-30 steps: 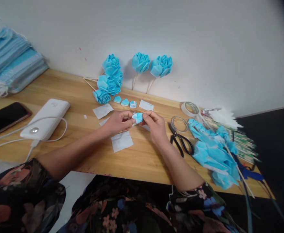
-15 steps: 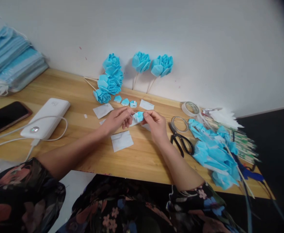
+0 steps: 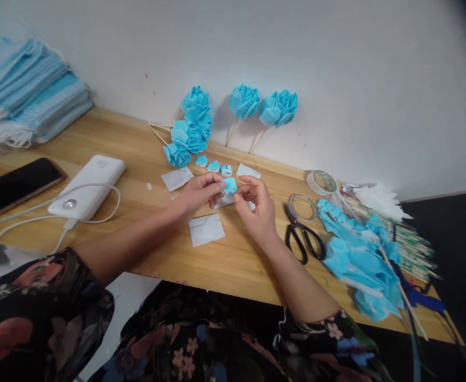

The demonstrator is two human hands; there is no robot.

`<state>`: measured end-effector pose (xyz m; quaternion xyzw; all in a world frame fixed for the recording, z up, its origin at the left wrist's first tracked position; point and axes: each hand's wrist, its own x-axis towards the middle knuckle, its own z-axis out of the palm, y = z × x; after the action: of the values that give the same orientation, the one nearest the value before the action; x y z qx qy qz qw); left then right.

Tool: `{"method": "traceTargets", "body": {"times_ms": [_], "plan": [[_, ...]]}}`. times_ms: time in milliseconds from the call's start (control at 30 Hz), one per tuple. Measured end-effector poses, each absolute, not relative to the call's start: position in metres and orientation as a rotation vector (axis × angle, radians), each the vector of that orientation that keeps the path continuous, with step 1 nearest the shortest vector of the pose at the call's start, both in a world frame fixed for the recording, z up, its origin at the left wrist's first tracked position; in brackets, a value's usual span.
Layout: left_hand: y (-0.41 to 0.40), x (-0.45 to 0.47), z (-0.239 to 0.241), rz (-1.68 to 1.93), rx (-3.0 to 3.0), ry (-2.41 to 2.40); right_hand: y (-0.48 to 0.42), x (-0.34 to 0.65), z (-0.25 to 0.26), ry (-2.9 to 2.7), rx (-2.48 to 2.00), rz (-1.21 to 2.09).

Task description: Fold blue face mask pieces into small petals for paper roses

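Observation:
A small folded blue petal point(image 3: 229, 185) is pinched between the thumb and fingers of my left hand point(image 3: 201, 193). My right hand point(image 3: 258, 209) is just to the right of the petal, thumb and fingers apart with nothing between them. Three finished-looking folded petals, one of them a blue pentagon point(image 3: 214, 166), lie in a row behind my hands. Around them are pale cut squares: one white square point(image 3: 206, 229) in front, another pale piece point(image 3: 177, 179) to the left and a third piece point(image 3: 249, 170) behind. Part of a further square shows beneath my hands.
Several blue paper roses point(image 3: 189, 136) lie at the back, and two stemmed roses point(image 3: 244, 102) lean on the wall. To the right are scissors point(image 3: 301, 233), tape rolls point(image 3: 321, 182) and crumpled blue sheets point(image 3: 360, 260). A power bank point(image 3: 87, 187), phone point(image 3: 18, 187) and stacked masks point(image 3: 37, 90) are left.
My right fingers have come off the petal and spread apart. My left hand now grips it, where its fingers were beside it before. The whole view has shifted slightly.

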<state>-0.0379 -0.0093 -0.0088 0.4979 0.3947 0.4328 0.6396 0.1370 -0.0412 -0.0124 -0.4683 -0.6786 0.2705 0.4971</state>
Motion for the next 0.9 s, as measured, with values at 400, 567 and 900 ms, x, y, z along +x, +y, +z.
{"method": "traceTargets", "body": {"times_ms": [400,567,900], "plan": [[-0.011,-0.038,-0.002,0.907,1.111,0.931,-0.034,0.142,-0.018,-1.561,-1.123,0.762],[-0.01,-0.039,-0.004,0.866,1.252,0.944,-0.035,0.139,-0.018,-1.626,-1.133,0.741],[-0.012,-0.039,-0.002,0.913,1.245,1.019,-0.042,0.14,-0.003,-1.93,-1.054,-0.11]]}}
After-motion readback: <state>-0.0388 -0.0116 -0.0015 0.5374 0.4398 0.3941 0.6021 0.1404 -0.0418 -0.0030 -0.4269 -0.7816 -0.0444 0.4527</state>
